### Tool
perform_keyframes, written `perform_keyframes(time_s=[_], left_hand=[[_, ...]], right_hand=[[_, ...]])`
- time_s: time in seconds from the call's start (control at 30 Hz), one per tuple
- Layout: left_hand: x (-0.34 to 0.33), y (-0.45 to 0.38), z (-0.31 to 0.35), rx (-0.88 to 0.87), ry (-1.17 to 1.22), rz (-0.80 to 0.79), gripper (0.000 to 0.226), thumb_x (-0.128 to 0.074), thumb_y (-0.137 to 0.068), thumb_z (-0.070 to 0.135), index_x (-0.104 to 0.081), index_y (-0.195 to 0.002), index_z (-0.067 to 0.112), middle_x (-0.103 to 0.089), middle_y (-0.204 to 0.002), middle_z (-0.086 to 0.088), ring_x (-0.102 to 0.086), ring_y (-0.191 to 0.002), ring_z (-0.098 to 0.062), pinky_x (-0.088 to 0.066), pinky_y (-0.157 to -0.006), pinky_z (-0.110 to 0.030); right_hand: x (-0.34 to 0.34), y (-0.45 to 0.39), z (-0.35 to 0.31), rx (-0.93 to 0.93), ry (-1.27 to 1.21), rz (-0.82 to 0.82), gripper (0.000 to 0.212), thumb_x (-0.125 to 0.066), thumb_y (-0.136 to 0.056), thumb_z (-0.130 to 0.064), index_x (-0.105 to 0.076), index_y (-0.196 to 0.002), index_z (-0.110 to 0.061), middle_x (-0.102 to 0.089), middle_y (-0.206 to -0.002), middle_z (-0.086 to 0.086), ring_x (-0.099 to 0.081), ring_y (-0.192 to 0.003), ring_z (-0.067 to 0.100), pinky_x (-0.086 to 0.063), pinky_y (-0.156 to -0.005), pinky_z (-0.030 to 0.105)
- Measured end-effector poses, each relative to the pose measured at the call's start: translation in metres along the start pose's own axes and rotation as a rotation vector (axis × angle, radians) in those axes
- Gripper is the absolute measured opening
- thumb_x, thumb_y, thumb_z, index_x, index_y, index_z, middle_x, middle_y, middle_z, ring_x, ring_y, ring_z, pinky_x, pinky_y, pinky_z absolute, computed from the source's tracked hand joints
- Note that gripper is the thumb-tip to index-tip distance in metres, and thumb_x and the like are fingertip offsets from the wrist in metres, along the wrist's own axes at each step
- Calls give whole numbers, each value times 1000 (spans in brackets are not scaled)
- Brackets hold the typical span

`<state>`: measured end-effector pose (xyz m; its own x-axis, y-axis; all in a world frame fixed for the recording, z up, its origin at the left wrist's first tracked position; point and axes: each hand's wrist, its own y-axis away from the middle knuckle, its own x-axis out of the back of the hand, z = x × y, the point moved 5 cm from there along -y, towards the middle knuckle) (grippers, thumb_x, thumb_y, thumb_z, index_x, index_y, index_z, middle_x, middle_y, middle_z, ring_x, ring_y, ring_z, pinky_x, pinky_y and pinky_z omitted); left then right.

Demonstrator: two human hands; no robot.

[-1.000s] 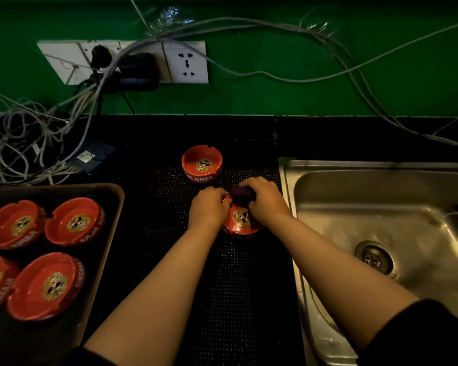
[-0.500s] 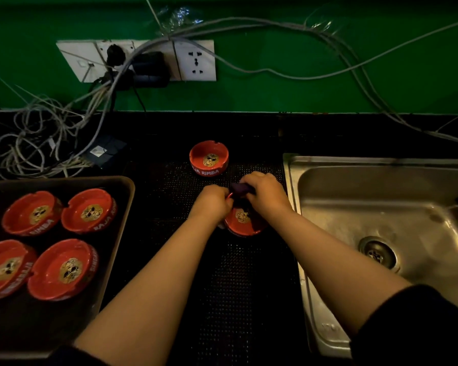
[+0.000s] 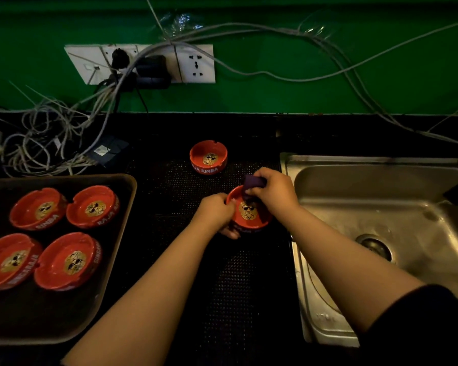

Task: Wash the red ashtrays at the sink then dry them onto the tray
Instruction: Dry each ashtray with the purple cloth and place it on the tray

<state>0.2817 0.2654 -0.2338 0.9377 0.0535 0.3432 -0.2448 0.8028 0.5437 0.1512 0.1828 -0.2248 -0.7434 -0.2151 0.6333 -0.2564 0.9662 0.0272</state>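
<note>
My left hand (image 3: pixel 214 210) grips the left rim of a red ashtray (image 3: pixel 249 215) with a gold lion print, tilted toward me over the black dotted mat (image 3: pixel 228 281). My right hand (image 3: pixel 274 191) pinches a dark purple cloth (image 3: pixel 252 183) that dips into the ashtray's far side. A second red ashtray (image 3: pixel 208 157) stands upright on the mat just behind. Several more red ashtrays (image 3: pixel 64 260) lie on the dark tray (image 3: pixel 122 196) at the left. The steel sink (image 3: pixel 381 207) is at the right.
A white socket strip (image 3: pixel 143 63) with plugs hangs on the green wall. Tangled grey cables (image 3: pixel 48 143) pile on the counter's back left and run along the wall above the sink. The drain (image 3: pixel 374 245) sits in the basin's middle.
The ashtray in my hands has tipped up, so its lion print shows more. My right hand with the cloth has shifted to the ashtray's far right side.
</note>
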Motion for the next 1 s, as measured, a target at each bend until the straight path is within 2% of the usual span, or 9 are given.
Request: perform_keyframes(time_s=[0.13, 0.27, 0.5, 0.57, 0.63, 0.7, 0.8, 0.9, 1.0], left_hand=[[4, 3, -1, -52, 21, 160, 28, -41, -101, 22, -52, -124, 12, -57, -103, -7, -67, -51, -28, -55, -42, -30], [0, 8, -7, -154, 102, 380, 32, -42, -101, 25, -52, -127, 12, -55, -113, -8, -68, -62, -24, -57, -45, -33], [-17, 27, -20, -282, 195, 435, 32, -43, -100, 26, -49, -129, 13, -53, -116, -5, -66, -88, -22, -57, -47, -29], [-10, 25, -18, -302, 164, 480, 32, -43, -100, 29, -50, -128, 16, -54, -117, -3, -64, -92, -21, -60, -56, -35], [-3, 23, -19, -286, 140, 523, 32, -42, -99, 30, -52, -125, 16, -58, -117, -6, -64, -93, -23, -60, -66, -40], [-1, 25, -19, -256, 140, 516, 30, -40, -100, 30, -53, -123, 14, -58, -115, -6, -65, -86, -21, -60, -60, -34], [-8, 25, -27, -193, 284, 332, 28, -43, -100, 30, -52, -120, 13, -60, -108, -9, -70, -72, -24, -59, -53, -35], [-3, 26, -26, -193, 53, 285, 37, -56, -94, 31, -53, -127, 14, -59, -114, -10, -69, -84, -24, -61, -68, -41], [14, 28, -14, -329, -232, 375, 62, -59, -92, 29, -32, -147, 21, -39, -134, -7, -57, -109, -23, -50, -88, -30]], right_hand=[[2, 9, -2, -33, 27, 49, 31, -70, -78, -7, -63, -108, -13, -61, -97, 4, -52, -85, 16, -35, -69, 22], [-18, 29, 18, -386, -314, 15, 41, -66, -80, -3, -53, -119, -12, -61, -101, 7, -56, -84, 20, -41, -58, 24], [-7, 33, 12, -377, -85, 148, 31, -67, -86, -40, -61, -103, -14, -63, -90, 4, -58, -82, 25, -43, -68, 29], [-11, 40, 7, -394, -219, 150, 24, -63, -90, -27, -58, -108, -14, -63, -95, 7, -59, -85, 25, -45, -70, 30], [-22, 50, 3, -465, -544, 121, 28, -59, -88, -7, -52, -114, -17, -63, -104, 10, -59, -90, 24, -50, -72, 32], [-32, 57, 3, -533, -736, 121, 37, -58, -84, 1, -49, -112, -22, -63, -105, 10, -61, -95, 26, -55, -82, 40], [-29, 59, 9, -569, -744, 189, 32, -62, -83, 1, -57, -112, -12, -66, -104, 13, -63, -97, 31, -54, -89, 45], [-18, 58, 18, -558, -575, 254, 27, -67, -86, -14, -61, -113, -10, -66, -100, 10, -63, -93, 28, -54, -86, 42], [-14, 60, 14, -489, -366, 235, 18, -70, -84, -27, -60, -97, -18, -64, -88, 4, -62, -84, 24, -53, -78, 37]])
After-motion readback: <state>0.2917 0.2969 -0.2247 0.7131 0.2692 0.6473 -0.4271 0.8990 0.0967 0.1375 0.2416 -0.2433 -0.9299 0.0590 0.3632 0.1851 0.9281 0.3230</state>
